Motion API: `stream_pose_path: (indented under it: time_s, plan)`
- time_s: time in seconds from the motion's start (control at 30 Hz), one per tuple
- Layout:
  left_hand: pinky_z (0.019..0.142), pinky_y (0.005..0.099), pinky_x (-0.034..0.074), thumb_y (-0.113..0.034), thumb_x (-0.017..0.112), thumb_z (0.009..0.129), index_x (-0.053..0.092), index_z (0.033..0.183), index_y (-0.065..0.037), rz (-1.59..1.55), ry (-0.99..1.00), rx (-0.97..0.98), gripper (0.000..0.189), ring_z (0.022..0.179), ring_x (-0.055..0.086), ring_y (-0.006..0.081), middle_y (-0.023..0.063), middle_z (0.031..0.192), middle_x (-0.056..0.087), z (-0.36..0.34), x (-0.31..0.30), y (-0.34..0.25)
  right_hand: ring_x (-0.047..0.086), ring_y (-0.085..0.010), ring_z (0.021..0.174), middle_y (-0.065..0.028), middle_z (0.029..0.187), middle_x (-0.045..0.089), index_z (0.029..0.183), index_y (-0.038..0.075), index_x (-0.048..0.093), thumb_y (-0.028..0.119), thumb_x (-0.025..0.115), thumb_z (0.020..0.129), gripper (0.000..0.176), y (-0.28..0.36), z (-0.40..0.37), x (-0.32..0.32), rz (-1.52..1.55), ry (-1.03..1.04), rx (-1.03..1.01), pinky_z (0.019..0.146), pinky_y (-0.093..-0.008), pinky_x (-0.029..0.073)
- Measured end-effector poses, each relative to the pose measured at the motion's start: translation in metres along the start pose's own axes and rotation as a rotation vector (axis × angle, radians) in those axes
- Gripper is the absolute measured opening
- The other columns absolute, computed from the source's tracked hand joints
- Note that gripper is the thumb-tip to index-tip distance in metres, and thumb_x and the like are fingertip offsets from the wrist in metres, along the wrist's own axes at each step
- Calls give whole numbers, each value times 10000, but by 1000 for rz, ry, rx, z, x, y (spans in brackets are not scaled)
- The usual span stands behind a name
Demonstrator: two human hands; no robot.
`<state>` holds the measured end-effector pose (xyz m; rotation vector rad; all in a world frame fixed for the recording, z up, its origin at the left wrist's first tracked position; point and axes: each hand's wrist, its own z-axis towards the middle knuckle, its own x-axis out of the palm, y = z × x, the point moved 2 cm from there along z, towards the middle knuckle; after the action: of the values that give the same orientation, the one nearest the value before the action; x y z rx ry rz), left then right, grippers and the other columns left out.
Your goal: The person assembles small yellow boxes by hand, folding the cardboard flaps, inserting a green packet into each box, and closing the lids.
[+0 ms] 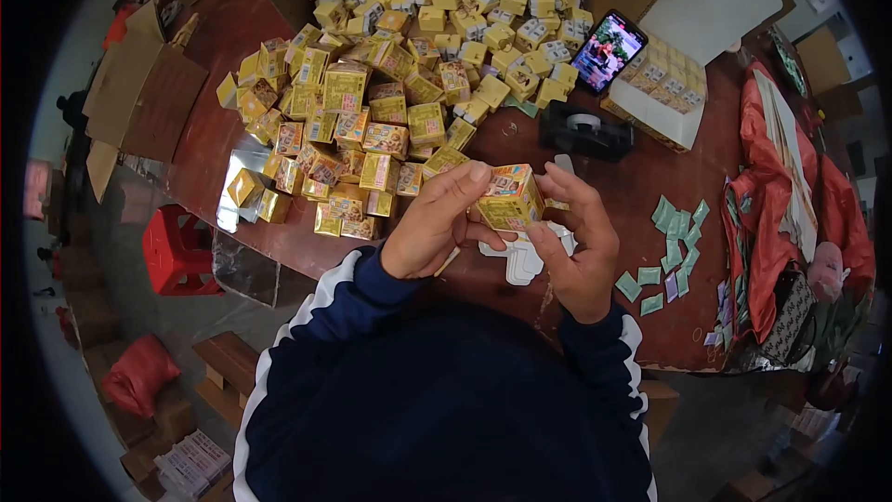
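A small yellow printed carton [511, 197] is held up over the table between my hands. My left hand [437, 221] has its thumb at the carton's upper left corner and its fingers curled below; a thin pale strip shows beneath them. On the right side, my right hand [583, 246] curves around the carton with thumb and fingers bent against its edge; the exact contact is partly hidden. White flat die-cut pieces [522, 265] lie on the table under the carton. Just left of my left hand sits a heap of gold printed cartons [358, 135].
Behind are many yellow-and-white pieces [465, 0]. A phone [609, 51] leans by an open carton of small boxes [664, 84], beside a black tape dispenser [587, 133]. Green sachets [674, 242] lie right, near red plastic [767, 204]. A red stool [177, 251] stands left.
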<state>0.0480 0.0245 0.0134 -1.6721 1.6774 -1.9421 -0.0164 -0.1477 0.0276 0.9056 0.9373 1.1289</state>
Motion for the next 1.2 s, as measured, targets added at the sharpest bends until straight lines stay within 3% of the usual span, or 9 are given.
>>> stream_pose_path:
  time_s: [0.13, 0.2, 0.4, 0.73, 0.93, 1.2]
  plan:
    - [716, 321, 615, -433, 417, 1060, 450, 1371, -9, 99, 16, 20, 527, 921, 705, 219, 132, 1209, 626, -2, -5, 2, 640, -212, 1085, -169, 1176, 653, 1355, 10, 533, 78, 689, 902, 483, -3, -1, 0, 59, -8, 139, 909, -321, 528]
    - [699, 303, 614, -363, 493, 1045, 433, 1371, -10, 66, 32, 32, 485, 897, 708, 213, 134, 1236, 609, -3, -6, 2, 645, -204, 1068, -171, 1156, 660, 1360, 9, 527, 83, 681, 913, 478, -4, -1, -1, 110, -21, 174, 902, -314, 530]
    - [640, 259, 601, -171, 625, 979, 434, 1361, 3, 227, -47, 82, 462, 803, 714, 203, 131, 1228, 613, -3, 3, -2, 638, -179, 1059, -165, 1162, 655, 1365, 7, 519, 103, 668, 932, 467, -4, -1, 0, 128, -44, 216, 861, -280, 532]
    - [611, 220, 565, -131, 650, 970, 483, 1328, -6, 200, -81, 21, 414, 756, 701, 149, 104, 1119, 666, -5, 6, -5, 619, -180, 1101, -130, 1208, 618, 1265, 5, 530, 96, 667, 935, 369, -4, -4, -2, 155, -34, 153, 896, -295, 522]
    - [613, 223, 562, -123, 656, 965, 487, 1329, -15, 246, -68, 50, 416, 761, 695, 139, 97, 1107, 664, -6, 8, -4, 612, -205, 1131, -139, 1274, 578, 1257, 3, 529, 44, 678, 899, 390, -4, -1, -3, 126, 2, 46, 909, -315, 532]
    - [735, 220, 547, -62, 661, 943, 525, 1326, -27, 415, -25, 141, 408, 962, 600, 76, 29, 1090, 621, -9, 15, -9, 618, -214, 1119, -137, 1281, 577, 1259, 4, 512, 25, 697, 880, 422, -6, -2, 1, 231, -5, 103, 932, -326, 525]
